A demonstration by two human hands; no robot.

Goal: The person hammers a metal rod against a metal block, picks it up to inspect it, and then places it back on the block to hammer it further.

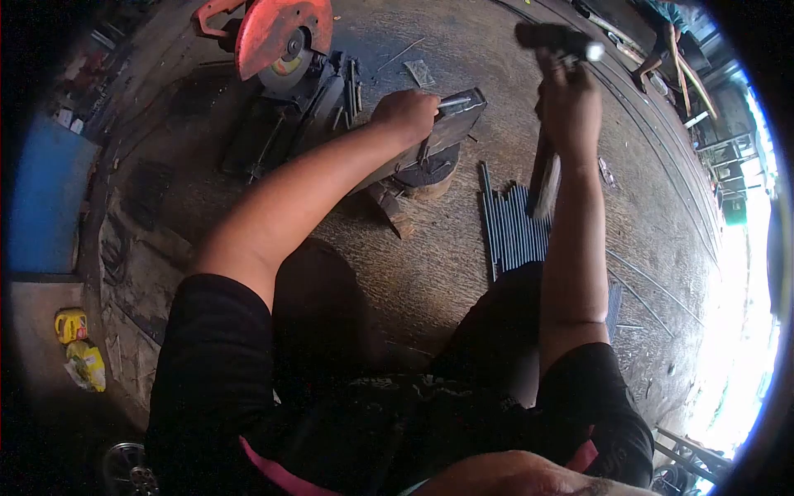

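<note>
My left hand (405,116) is closed around a thin metal rod (455,102), whose tip lies over the end of a dark metal block (453,124). Under the block is a round wooden stump (430,183). Raised at the upper right, my right hand (571,112) is wrapped round a hammer (556,40) close to its dark head; the handle hangs down behind the wrist. Several cut metal rods (513,230) lie side by side on the floor below the hammer handle.
A red cut-off saw (281,37) stands at the upper left. Long rods (653,285) lie on the floor to the right. A yellow container (71,326) is at the far left, near a blue panel (50,198). Another person's arm (653,64) shows at the top right.
</note>
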